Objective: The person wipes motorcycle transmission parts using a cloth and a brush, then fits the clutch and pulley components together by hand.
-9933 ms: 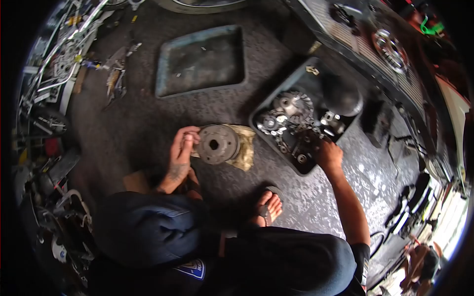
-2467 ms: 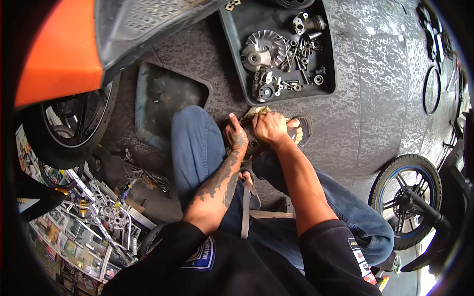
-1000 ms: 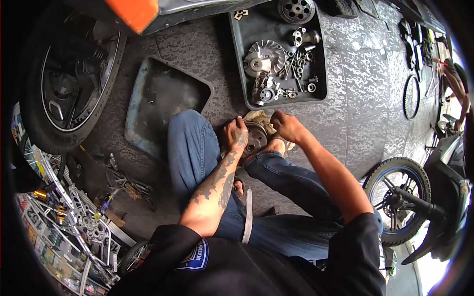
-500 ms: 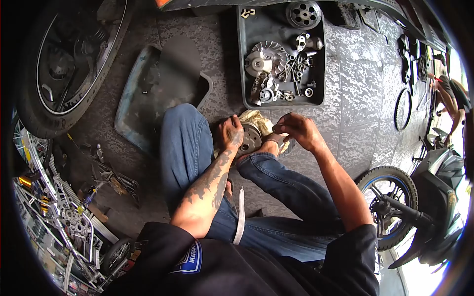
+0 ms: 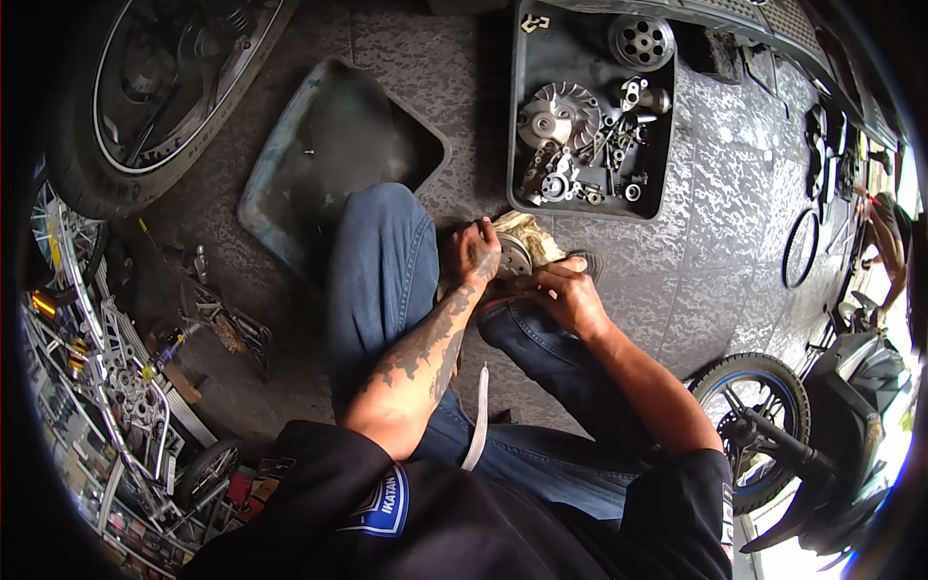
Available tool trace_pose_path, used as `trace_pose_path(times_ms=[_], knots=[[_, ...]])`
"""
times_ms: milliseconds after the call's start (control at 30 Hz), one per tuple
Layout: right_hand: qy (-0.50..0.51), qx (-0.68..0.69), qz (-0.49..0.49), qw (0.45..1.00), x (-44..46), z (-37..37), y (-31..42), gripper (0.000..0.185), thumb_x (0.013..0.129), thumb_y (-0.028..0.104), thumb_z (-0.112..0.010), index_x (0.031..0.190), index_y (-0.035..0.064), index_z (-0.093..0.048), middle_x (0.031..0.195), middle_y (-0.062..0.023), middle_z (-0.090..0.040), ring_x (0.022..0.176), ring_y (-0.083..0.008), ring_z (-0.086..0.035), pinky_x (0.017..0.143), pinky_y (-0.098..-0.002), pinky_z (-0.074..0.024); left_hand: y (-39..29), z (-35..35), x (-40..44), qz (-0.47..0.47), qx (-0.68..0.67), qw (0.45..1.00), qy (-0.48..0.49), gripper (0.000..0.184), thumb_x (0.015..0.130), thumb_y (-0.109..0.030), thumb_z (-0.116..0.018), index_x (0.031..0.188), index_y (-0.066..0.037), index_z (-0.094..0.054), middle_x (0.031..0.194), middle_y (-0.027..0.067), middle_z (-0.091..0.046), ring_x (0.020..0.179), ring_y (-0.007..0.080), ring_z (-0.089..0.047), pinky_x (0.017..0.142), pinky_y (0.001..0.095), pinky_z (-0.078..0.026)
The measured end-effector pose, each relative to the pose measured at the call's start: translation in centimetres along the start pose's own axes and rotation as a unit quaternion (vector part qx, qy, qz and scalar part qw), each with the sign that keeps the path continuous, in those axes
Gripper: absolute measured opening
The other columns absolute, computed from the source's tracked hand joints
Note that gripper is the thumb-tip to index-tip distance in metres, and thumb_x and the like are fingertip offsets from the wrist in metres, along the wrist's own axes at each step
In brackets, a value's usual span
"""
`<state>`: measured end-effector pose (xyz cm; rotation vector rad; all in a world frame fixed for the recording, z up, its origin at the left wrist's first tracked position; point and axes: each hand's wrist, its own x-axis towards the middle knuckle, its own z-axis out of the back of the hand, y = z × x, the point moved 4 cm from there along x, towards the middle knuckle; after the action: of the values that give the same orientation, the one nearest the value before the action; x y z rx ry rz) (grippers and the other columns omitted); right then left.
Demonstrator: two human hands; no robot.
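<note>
A round metal part [image 5: 515, 255] stands tilted between my feet, with a crumpled yellowish cloth [image 5: 534, 235] behind it. My left hand [image 5: 475, 253] is closed on the part's left rim. At the part's lower right, my right hand [image 5: 564, 293] has its fingers pinched together; whatever is between them is too small to make out. Beyond the cloth lies a black tray [image 5: 590, 209] holding a finned fan disc [image 5: 570, 117], a round plate with holes [image 5: 642, 43], bolts, bearings and other small metal parts.
A second dark tray [image 5: 280, 135] lies at the left, near a large wheel [image 5: 72, 184]. Metal frames and parts [image 5: 126, 387] crowd the lower left. At the right are a belt [image 5: 800, 248], a motorcycle wheel [image 5: 750, 425] and another person's arm [image 5: 887, 242].
My right hand has come down and closer to the round part, from above my right foot. My left hand stays at the rim. The view has shifted, so the trays appear further right.
</note>
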<state>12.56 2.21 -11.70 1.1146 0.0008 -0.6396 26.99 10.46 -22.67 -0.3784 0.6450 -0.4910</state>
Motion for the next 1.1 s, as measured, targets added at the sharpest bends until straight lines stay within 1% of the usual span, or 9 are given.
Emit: trace_pose_path(times_ms=[300,400,467,667,800,867,967,1033,1100], knots=[[0.046,-0.004,0.037,0.998,0.4,-0.2,-1.2,0.013,0.075,0.014,-0.072,0.088,0.0125,-0.07,0.077,-0.0028,-0.068,0.072,-0.0192,-0.066,0.067,-0.0308,-0.0453,0.2,0.0,-0.2,0.023,-0.011,1.0,-0.004,0.045,0.091,-0.034,-0.042,0.073,0.0,-0.064,0.08,0.0235,-0.064,0.079,0.0445,-0.059,0.073,0.0516,-0.044],[0.048,-0.015,0.0,0.999,0.6,-0.3,-1.7,0.017,0.074,0.006,-0.072,0.092,0.0083,-0.07,0.081,-0.0058,-0.069,0.063,-0.0177,-0.062,0.062,-0.0305,-0.0488,-0.4,0.3,-0.3,-0.003,-0.029,0.999,-0.02,0.046,0.092,-0.034,-0.04,0.073,0.002,-0.064,0.081,0.0255,-0.063,0.08,0.0459,-0.058,0.074,0.0526,-0.042],[0.018,0.036,-0.07,0.997,0.6,-0.5,-2.2,0.02,0.076,0.007,-0.071,0.096,0.0067,-0.068,0.084,-0.0071,-0.07,0.067,-0.0194,-0.064,0.066,-0.0317,-0.0508,-0.5,0.4,-0.5,-0.029,-0.039,0.998,-0.035,0.046,0.092,-0.034,-0.04,0.073,0.001,-0.064,0.08,0.0256,-0.063,0.08,0.0456,-0.058,0.073,0.0525,-0.043],[0.034,0.045,-0.141,0.988,0.8,-0.8,-2.7,0.021,0.078,0.007,-0.067,0.099,0.0066,-0.067,0.09,-0.0076,-0.07,0.073,-0.0221,-0.067,0.071,-0.0327,-0.0518,0.4,-0.6,0.2,0.003,-0.013,1.0,0.011,0.045,0.092,-0.032,-0.039,0.073,0.001,-0.063,0.08,0.0261,-0.062,0.078,0.0459,-0.058,0.073,0.0523,-0.043],[0.073,0.001,-0.123,0.99,1.1,-1.6,-2.2,0.02,0.078,0.01,-0.068,0.098,0.0079,-0.068,0.092,-0.0078,-0.07,0.074,-0.0221,-0.067,0.072,-0.0323,-0.0516,0.0,-0.1,0.1,0.001,-0.007,1.0,0.021,0.047,0.093,-0.035,-0.039,0.076,0.0,-0.066,0.084,0.0239,-0.065,0.084,0.0438,-0.059,0.076,0.0495,-0.045],[0.045,0.015,-0.09,0.995,1.3,-2.5,-1.4,0.015,0.08,0.018,-0.067,0.093,0.0112,-0.067,0.085,-0.0133,-0.069,0.079,-0.0333,-0.066,0.073,-0.0414,-0.0525,-0.2,0.2,0.0,0.002,-0.021,1.0,0.019,0.048,0.093,-0.035,-0.038,0.075,0.0,-0.066,0.084,0.0243,-0.064,0.084,0.0446,-0.059,0.075,0.0508,-0.045],[0.036,-0.047,-0.075,0.995,1.3,-3.8,-0.9,0.015,0.08,0.016,-0.066,0.093,0.0099,-0.065,0.085,-0.0151,-0.068,0.078,-0.0355,-0.066,0.072,-0.0436,-0.052,-0.2,0.3,0.2,-0.005,-0.018,1.0,0.013,0.048,0.093,-0.033,-0.038,0.074,0.001,-0.065,0.083,0.0244,-0.064,0.082,0.0453,-0.059,0.075,0.0519,-0.045],[0.041,-0.046,-0.093,0.994,1.1,-4.3,-0.6,0.015,0.079,0.013,-0.065,0.094,0.008,-0.063,0.086,-0.0154,-0.067,0.082,-0.0352,-0.064,0.073,-0.0433,-0.0515,-0.4,0.5,0.0,0.019,-0.026,0.998,0.057,0.05,0.094,-0.035,-0.033,0.08,0.001,-0.065,0.091,0.0251,-0.064,0.09,0.0454,-0.057,0.083,0.0506,-0.042],[-0.013,-0.096,-0.022,0.995,1.1,-4.1,0.3,0.017,0.078,0.012,-0.067,0.094,0.0073,-0.065,0.089,-0.0114,-0.066,0.083,-0.0315,-0.063,0.077,-0.0409,-0.049,-0.3,0.2,0.0,0.034,-0.02,0.997,0.065,0.05,0.094,-0.035,-0.033,0.082,0.0,-0.065,0.093,0.0246,-0.064,0.092,0.0452,-0.056,0.086,0.0502,-0.041]])
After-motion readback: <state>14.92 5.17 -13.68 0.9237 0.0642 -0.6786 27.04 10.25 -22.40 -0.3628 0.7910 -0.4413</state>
